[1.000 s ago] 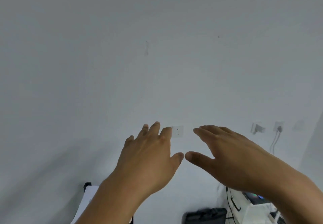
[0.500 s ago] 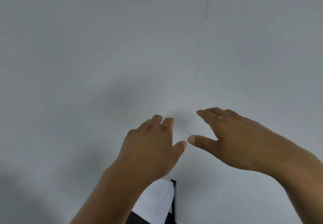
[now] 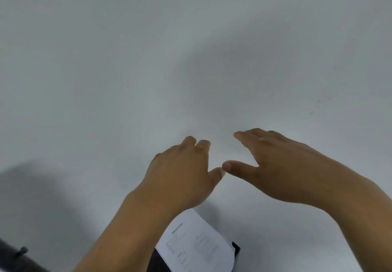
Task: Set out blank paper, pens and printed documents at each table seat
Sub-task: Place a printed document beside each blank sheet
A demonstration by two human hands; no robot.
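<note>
Left hand [image 3: 182, 174] and right hand [image 3: 282, 165], both loosely open and empty, before a smooth white wall [image 3: 127, 59]; flat printed document [image 3: 197, 244] near, below.

Bare forearms, left hand [image 3: 180, 176], right hand [image 3: 282, 165]

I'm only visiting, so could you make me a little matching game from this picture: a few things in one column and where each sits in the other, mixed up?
Things:
1. left hand
2. right hand
3. printed sheet
4. wall

Places:
A. bottom of the picture, below the hands, lying on something dark
B. raised, right of centre, fingers straight
C. fills the whole background, pale grey
D. raised, just left of centre, holding nothing

Pairs: 1-D, 2-B, 3-A, 4-C
</note>
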